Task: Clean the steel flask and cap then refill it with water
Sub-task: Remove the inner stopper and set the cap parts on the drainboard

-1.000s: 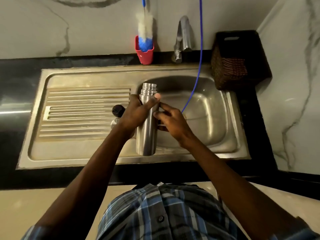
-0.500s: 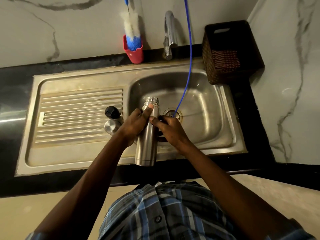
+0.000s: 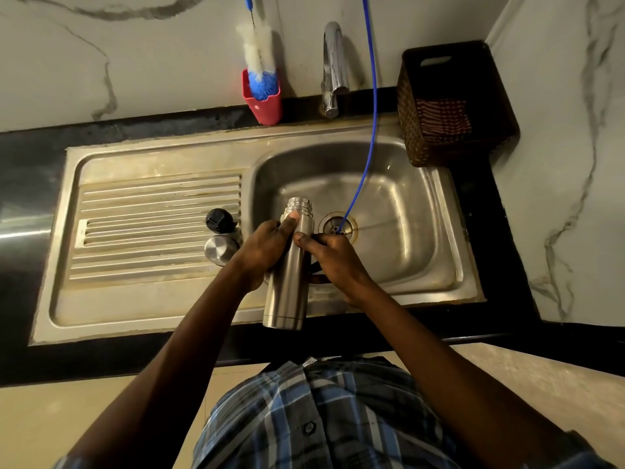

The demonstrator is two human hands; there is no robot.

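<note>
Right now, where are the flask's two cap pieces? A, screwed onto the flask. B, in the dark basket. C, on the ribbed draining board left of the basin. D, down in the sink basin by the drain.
C: the black inner cap and the steel cap sit side by side on the ribbed draining board, while the flask, gripped by the left hand, has bare open threads at its mouth.

I count one steel flask [image 3: 286,282] between my two hands, left [image 3: 267,245] and right [image 3: 334,258]. Beside the sink: two caps, black [image 3: 219,221] and steel [image 3: 220,249]. One bottle brush [image 3: 258,67], one tap [image 3: 333,66], one basket [image 3: 453,103].
</note>
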